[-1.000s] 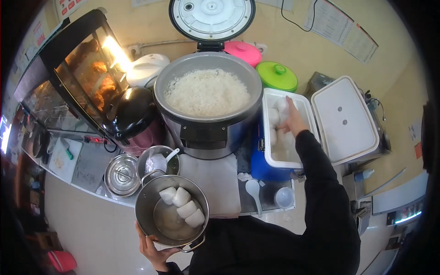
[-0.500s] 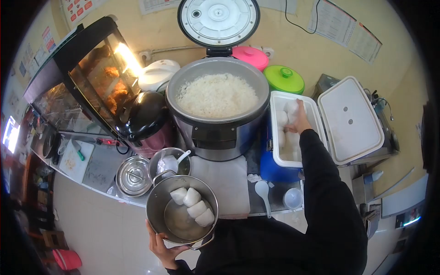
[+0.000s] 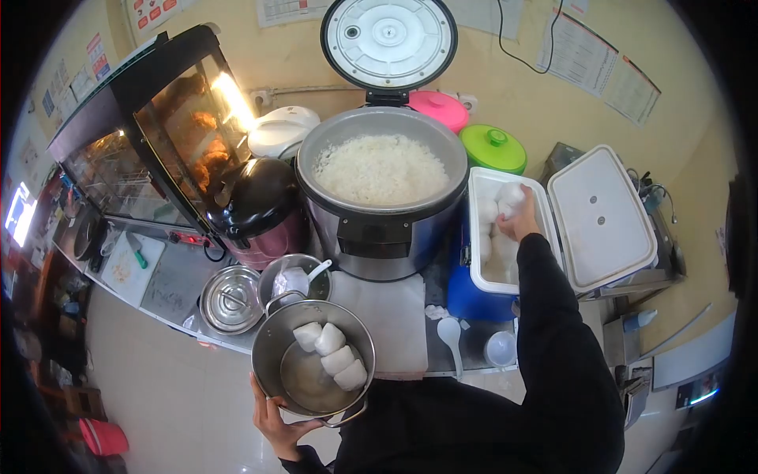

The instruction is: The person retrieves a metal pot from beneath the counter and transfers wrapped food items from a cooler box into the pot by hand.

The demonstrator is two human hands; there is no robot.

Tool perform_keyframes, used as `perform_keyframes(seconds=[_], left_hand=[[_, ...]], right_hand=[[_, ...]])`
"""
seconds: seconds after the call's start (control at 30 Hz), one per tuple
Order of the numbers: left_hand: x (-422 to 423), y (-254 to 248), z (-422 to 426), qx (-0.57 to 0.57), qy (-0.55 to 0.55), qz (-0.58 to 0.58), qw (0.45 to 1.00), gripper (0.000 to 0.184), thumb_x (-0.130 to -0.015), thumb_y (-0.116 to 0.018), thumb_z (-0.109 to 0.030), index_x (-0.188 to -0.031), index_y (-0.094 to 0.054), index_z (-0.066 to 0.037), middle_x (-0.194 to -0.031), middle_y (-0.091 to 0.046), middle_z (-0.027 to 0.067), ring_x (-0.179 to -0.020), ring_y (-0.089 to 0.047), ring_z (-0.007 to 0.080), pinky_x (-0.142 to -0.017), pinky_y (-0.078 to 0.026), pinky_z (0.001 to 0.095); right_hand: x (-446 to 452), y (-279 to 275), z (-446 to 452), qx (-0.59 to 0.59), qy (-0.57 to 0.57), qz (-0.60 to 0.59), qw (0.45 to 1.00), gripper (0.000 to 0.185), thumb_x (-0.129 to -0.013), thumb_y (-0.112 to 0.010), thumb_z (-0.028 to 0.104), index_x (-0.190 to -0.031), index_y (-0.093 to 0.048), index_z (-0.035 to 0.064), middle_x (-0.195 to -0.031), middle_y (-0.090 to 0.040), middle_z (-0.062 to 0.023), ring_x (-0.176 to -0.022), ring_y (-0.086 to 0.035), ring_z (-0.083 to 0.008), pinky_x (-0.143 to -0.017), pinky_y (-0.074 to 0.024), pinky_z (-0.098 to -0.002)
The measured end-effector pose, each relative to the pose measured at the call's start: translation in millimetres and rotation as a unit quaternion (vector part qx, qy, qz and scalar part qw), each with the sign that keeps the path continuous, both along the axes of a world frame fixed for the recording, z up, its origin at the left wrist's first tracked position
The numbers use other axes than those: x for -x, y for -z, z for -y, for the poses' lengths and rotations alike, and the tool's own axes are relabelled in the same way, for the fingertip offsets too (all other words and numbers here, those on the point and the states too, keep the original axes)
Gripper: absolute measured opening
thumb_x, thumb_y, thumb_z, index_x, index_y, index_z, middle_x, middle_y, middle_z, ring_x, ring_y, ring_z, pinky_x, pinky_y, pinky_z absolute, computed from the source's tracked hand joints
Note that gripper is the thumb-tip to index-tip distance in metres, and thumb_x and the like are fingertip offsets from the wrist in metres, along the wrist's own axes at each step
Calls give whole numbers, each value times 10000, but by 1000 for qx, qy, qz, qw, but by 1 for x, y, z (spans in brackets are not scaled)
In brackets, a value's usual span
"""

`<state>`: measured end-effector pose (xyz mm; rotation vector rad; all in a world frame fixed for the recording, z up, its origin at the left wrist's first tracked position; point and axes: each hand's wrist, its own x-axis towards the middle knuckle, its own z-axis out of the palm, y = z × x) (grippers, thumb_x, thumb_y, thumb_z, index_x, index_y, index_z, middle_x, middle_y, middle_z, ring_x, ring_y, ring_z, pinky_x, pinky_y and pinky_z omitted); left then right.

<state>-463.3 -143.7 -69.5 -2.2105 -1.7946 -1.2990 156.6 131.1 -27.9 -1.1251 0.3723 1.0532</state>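
white bundles, rounded and smooth, show in two places in the head view; four lie against one another in the deep steel pot, and others sit inside the blue cooler box, whose lid is open at the right of the tabletop; the left hand is partly open, fingers and thumb spread around the pot's near outer side, while the right hand reaches into the cooler, half closed on one bundle near its far end; the rice cooker stands between, open and full of rice; from where i stand, each bundle looks fairly light, soft enough to dent and perhaps slick on its skin; i'd cup it round the middle with spread fingers, not pinch an edge; the pot seems stiff and heavier, best held by its side handles or supported underneath.
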Motion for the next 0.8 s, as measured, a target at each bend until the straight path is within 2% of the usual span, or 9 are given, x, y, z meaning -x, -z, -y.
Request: perform_keyframes(seconds=[0.1, 0.23, 0.3, 0.37, 0.4, 0.47, 0.53, 0.63, 0.8], left_hand=[[-1, -1, 1, 2, -5, -1, 1000, 843, -436, -800, -762, -763, -483, -53, -1377, -446, 364, -1083, -636, 428, -737, -556, 389], [-2, -5, -1, 1, 4, -4, 1000, 819, -512, -733, -799, -738, -469, -58, -1363, -436, 393, -1080, -632, 444, -691, -554, 378], [-1, -4, -2, -8, 4, -12, 1000, 824, -502, -738, -799, -738, -469, -56, -1364, -436, 392, -1077, -634, 443, -686, -554, 378], [0, -2, -1, -8, 3, -7, 1000, 830, -493, -743, -798, -739, -470, -54, -1366, -436, 389, -1074, -636, 441, -684, -553, 376], [0, -1, -2, -7, 2, -4, 1000, 832, -488, -745, -797, -740, -470, -53, -1367, -437, 388, -1072, -637, 440, -682, -553, 375], [-1, -5, -3, -4, 5, 0, 1000, 833, -486, -751, -792, -742, -471, -51, -1368, -437, 386, -1068, -639, 438, -685, -553, 373], [0, -7, -3, -3, 5, 1, 1000, 831, -486, -754, -789, -742, -470, -51, -1369, -437, 384, -1067, -640, 436, -688, -552, 372], [0, -5, -5, -6, 7, 1, 1000, 828, -489, -755, -787, -744, -470, -53, -1369, -437, 384, -1071, -639, 432, -691, -551, 371], [4, -2, -6, -7, 12, -4, 1000, 825, -496, -752, -789, -754, -472, -57, -1369, -436, 387, -1081, -634, 432, -692, -550, 369]], right_hand=[[-3, -4, -3, -72, -12, 25, 997, 740, -556, -835, 542, -1136, -515, 213, -1264, -346, -87, -1108, -347, -280, -747, -499, -370], [-3, 1, 1, -130, -33, 90, 987, 739, -585, -824, 525, -1169, -516, 196, -1302, -349, -113, -1137, -369, -326, -764, -531, -394], [-1, 0, 2, -96, 1, 88, 992, 713, -597, -818, 506, -1163, -521, 192, -1287, -378, -115, -1117, -393, -331, -758, -531, -394], [-9, 12, -3, -112, 1, 115, 987, 660, -630, -789, 490, -1163, -527, 200, -1263, -417, -93, -1106, -416, -308, -753, -527, -393], [-30, 42, -15, -144, -15, 142, 979, 622, -658, -762, 482, -1167, -530, 211, -1247, -441, -69, -1105, -426, -282, -751, -522, -391], [-41, 47, -21, -180, -16, 96, 979, 557, -697, -726, 464, -1161, -536, 221, -1224, -468, -46, -1095, -436, -252, -744, -516, -388], [-31, 17, -12, -183, 13, -56, 981, 505, -719, -707, 442, -1141, -541, 221, -1211, -472, -47, -1076, -437, -245, -734, -512, -384], [0, -19, 5, -178, 60, -41, 981, 449, -746, -680, 429, -1113, -545, 210, -1197, -476, -48, -1053, -439, -237, -729, -503, -387], [15, -26, 21, -109, 22, 41, 993, 538, -723, -694, 491, -1157, -539, 213, -1219, -464, -55, -1086, -419, -261, -776, -492, -424]])
